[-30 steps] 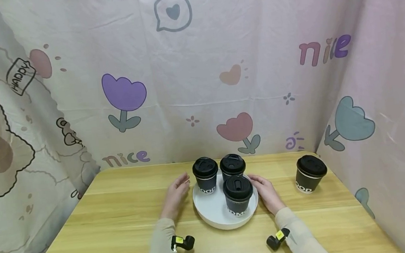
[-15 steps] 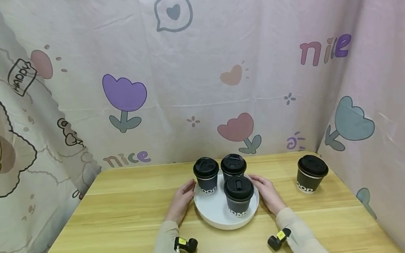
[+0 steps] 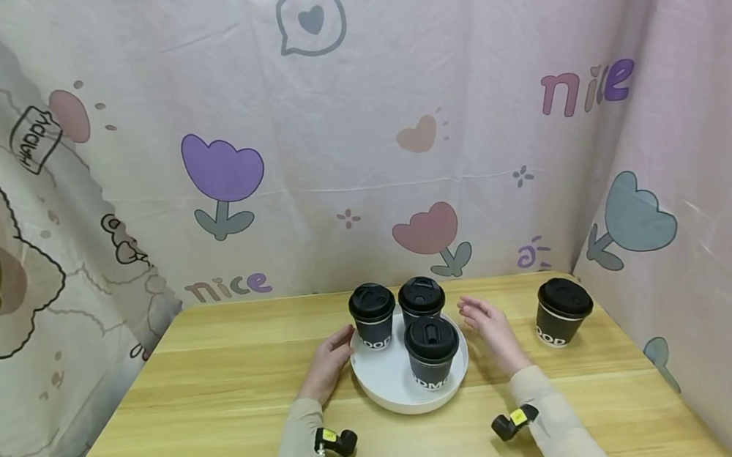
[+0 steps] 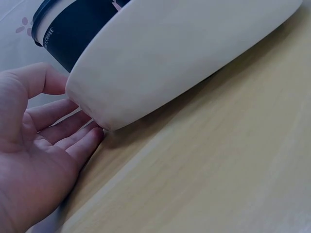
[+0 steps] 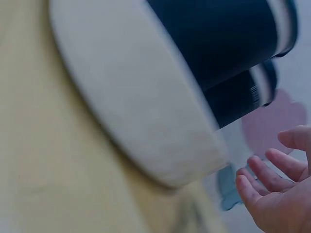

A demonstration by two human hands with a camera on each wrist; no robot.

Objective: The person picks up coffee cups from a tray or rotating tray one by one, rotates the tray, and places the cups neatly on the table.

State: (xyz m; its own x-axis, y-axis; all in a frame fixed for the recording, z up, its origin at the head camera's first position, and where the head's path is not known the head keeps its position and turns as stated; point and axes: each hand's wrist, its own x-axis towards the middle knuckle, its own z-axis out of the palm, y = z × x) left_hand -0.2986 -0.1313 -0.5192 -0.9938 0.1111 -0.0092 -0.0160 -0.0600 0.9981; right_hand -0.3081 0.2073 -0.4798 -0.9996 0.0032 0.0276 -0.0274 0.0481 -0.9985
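A round white tray with a low wall (image 3: 381, 381) stands on the table with three lidded black paper cups on it: one back left (image 3: 373, 320), one back right (image 3: 421, 298), one in front (image 3: 432, 354). My left hand (image 3: 328, 364) holds the tray's left side. In the left wrist view its thumb (image 4: 46, 80) meets the rim while the fingers (image 4: 85, 145) bear against the lower wall. My right hand (image 3: 493, 330) is off the tray's right side, fingers apart and holding nothing. In the right wrist view a gap separates its fingers (image 5: 265, 174) from the tray.
Another lidded black cup (image 3: 561, 313) stands on the table at the right, beyond my right hand. The wooden table (image 3: 211, 405) ends at a printed cloth (image 3: 332, 151) hung behind it and along both sides.
My left hand has come in from the left onto the tray's side. Within the last half second my right hand has left the tray and moved a little right. The cups stay put.
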